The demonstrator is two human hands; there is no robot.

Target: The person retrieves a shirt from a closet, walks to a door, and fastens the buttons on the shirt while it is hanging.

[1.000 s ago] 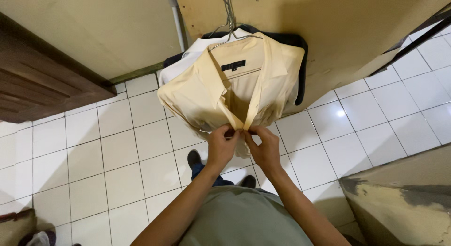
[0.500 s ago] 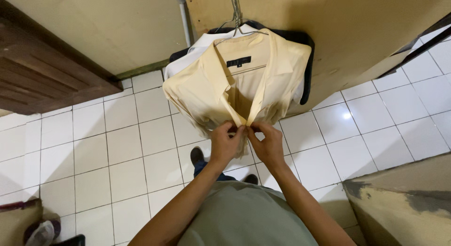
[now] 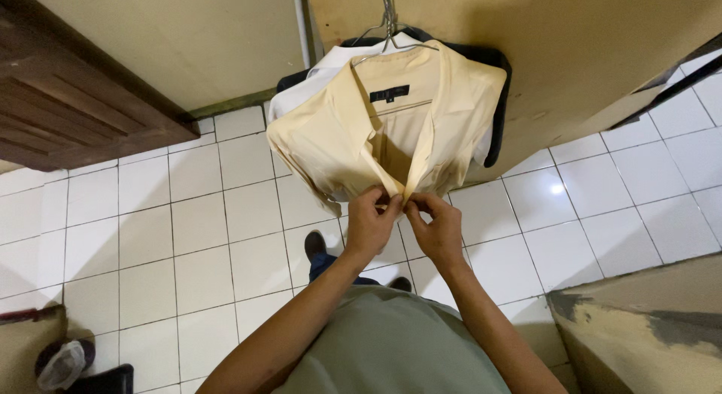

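A pale yellow shirt (image 3: pixel 338 134) hangs on a metal hanger (image 3: pixel 388 25) against a plywood wall (image 3: pixel 571 40). Behind it hang a white garment (image 3: pixel 331 67) and a dark one (image 3: pixel 498 101). My left hand (image 3: pixel 370 219) pinches the left front edge of the yellow shirt near its lower opening. My right hand (image 3: pixel 436 225) pinches the right front edge just beside it. The two hands almost touch, holding the shirt's two front edges together. The fingertips hide what lies between them.
A white tiled floor (image 3: pixel 188 228) spreads below. A dark wooden door (image 3: pixel 68 101) stands at the upper left. A rough concrete block (image 3: pixel 647 334) sits at the lower right. A dark shoe with a crumpled plastic bag (image 3: pixel 64 360) lies at the lower left. A white pipe (image 3: pixel 302 25) runs up the wall.
The view has shifted slightly, so the shirt sits a bit further right. Both hands stay pinched on the shirt's front edges, moving little.
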